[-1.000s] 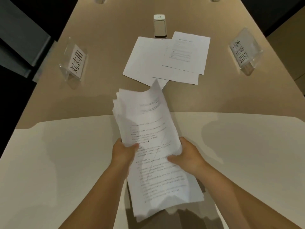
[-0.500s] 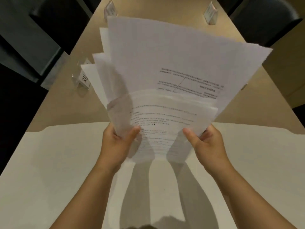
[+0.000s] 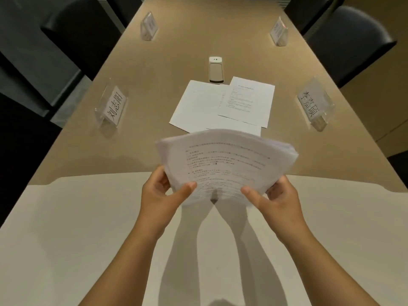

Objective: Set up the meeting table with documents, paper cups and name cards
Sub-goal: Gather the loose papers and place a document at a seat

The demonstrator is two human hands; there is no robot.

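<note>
- The print on the stack of documents [image 3: 227, 164] is too small and blurred to read; only rows of dark lines show.
- The fingers of both hands are tucked behind the sheets, so only the thumbs and knuckles can be seen.
- The two far name cards, far left name card [image 3: 149, 26] and far right name card [image 3: 279, 32], are too blurred to read.
- The left hand [image 3: 160, 195] pinches the stack's near left edge, thumb on top.
- The right hand [image 3: 278, 200] pinches the near right edge the same way.
- The stack is white, thick and bowed upward in the middle, held in the air above the seam where the pale near tabletop [image 3: 66, 228] meets the tan table [image 3: 176, 51].
- Farther off, loose sheets [image 3: 205, 104] lie flat and overlapping at the table's middle, a small white device [image 3: 216, 69] at their far edge.
- The near left name card [image 3: 113, 106] and near right name card [image 3: 313, 102] stand in clear holders on either side.
</note>
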